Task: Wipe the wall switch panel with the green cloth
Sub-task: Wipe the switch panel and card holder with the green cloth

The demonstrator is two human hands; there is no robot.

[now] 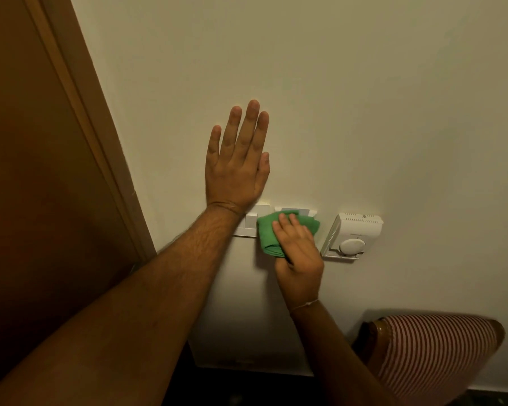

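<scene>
A white wall switch panel [248, 224] sits on the cream wall, partly hidden by my left wrist and by the cloth. My right hand [298, 253] presses a bunched green cloth [269, 232] flat against the panel's right half, fingers spread over the cloth. My left hand [236, 159] lies flat on the bare wall just above the panel, fingers together and pointing up, holding nothing. Only the panel's left part and a strip of its top edge show.
A white thermostat with a round dial [351, 235] is mounted just right of the panel. A brown wooden door and frame [71, 142] fill the left side. A chair with red-and-white striped upholstery [431, 353] stands at the lower right, against the wall.
</scene>
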